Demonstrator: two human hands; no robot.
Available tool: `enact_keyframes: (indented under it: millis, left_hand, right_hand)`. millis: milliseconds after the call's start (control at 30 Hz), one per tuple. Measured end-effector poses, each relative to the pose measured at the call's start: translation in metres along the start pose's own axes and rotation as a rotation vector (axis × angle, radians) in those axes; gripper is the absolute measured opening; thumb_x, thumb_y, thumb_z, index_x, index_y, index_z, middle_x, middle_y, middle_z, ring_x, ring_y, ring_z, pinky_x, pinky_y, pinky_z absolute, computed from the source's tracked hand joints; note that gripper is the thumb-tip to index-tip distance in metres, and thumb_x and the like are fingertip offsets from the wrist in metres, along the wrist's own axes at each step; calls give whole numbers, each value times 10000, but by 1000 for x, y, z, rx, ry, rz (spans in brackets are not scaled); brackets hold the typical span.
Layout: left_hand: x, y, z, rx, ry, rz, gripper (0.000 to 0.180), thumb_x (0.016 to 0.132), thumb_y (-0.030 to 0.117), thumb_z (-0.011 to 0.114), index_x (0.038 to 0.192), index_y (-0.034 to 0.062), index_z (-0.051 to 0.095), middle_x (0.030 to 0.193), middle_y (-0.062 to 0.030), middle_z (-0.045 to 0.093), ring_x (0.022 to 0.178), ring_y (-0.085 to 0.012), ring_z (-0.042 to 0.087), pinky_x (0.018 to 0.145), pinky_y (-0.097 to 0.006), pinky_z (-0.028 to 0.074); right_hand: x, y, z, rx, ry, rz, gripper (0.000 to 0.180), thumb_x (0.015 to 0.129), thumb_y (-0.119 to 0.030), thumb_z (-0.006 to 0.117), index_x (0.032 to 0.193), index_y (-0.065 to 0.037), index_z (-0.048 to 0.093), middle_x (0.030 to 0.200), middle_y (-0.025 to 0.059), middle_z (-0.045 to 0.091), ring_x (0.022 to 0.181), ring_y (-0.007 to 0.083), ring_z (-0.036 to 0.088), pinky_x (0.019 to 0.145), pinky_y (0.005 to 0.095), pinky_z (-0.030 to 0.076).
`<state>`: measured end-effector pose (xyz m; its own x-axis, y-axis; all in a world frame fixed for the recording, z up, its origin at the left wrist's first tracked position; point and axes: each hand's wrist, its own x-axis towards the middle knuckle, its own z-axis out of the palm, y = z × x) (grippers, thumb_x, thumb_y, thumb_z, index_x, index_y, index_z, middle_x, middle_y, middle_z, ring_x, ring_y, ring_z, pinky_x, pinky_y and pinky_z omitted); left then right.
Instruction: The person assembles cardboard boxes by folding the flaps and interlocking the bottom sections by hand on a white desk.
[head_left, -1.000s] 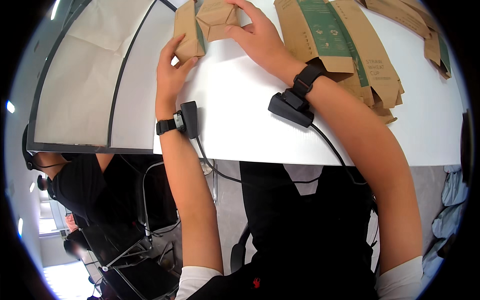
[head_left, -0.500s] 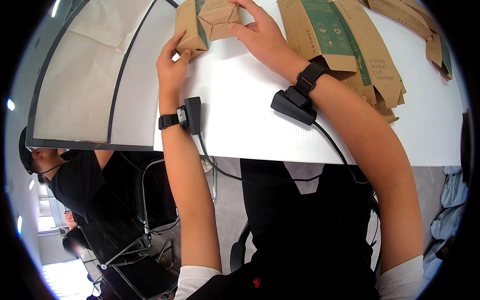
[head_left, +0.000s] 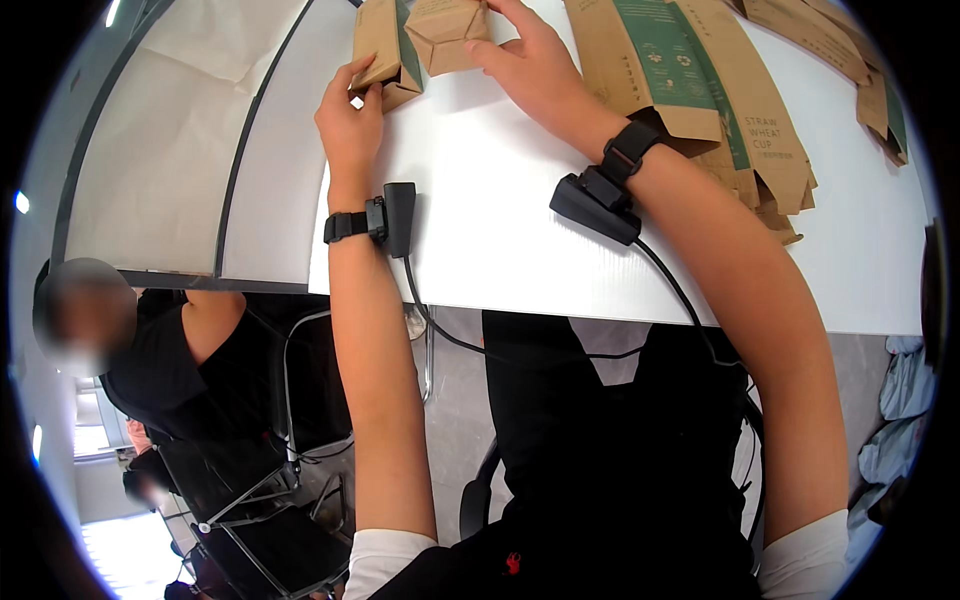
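Two folded brown cardboard boxes stand side by side at the far edge of the view, cut off by its top. My left hand (head_left: 350,118) grips the near end of the left box (head_left: 376,62), which has a dark green side; thumb and fingers close on its end flap. The fingers of my right hand (head_left: 532,70) curl round the right side of the other box (head_left: 442,38), whose creased end faces me. Its far fingertips run out at the top of the view. Both wrists wear black straps with a small black cabled device.
Flattened brown and green cartons (head_left: 690,90) lie stacked to the right on the white table (head_left: 480,220). More cartons (head_left: 810,40) lie at the far right. A black-framed beige panel (head_left: 170,130) borders the left side. Beyond it sits a person in black (head_left: 160,350). Cables hang below my wrists.
Both hands and boxes sit slightly higher and further right in view. My left fingers have shifted on the box's end. The person at left has turned their head.
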<state>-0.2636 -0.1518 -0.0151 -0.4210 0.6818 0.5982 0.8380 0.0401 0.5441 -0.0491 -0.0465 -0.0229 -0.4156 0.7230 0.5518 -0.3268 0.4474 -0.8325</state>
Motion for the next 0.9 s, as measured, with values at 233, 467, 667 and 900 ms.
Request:
enact_keyframes:
  millis: [233,467,667,900]
  left_hand:
    - [-5,11,-4,-145,-83,-32,556,815,6,587,1355,114,666,1161,-99,712,1026,-193,659,871,-316,535]
    - [-6,7,-2,-150,-155,25,643,792,-36,584,1417,114,616,1307,-112,646,1174,-243,621,970,-340,556]
    - [-4,0,1,-105,-161,29,619,819,-27,657,1408,159,615,1376,-96,620,1211,-233,618,937,-355,581]
    - [3,9,8,23,-90,21,539,835,-8,718,1349,128,636,1232,-111,659,1029,-219,670,871,-329,576]
  right_hand:
    - [0,5,2,7,-4,-17,589,927,-65,652,1491,-49,485,1316,172,567,997,207,633,852,311,539]
    - [2,7,-1,-14,-24,-55,589,925,-56,647,1491,-49,483,1315,176,562,1022,209,628,856,312,538]
    - [0,10,-1,19,-7,-94,581,930,-40,641,1489,-44,482,1330,177,554,1069,222,624,867,313,538]
    - [2,9,-3,15,-2,-62,580,939,-35,639,1495,-45,476,1328,166,554,1069,221,625,867,317,542]
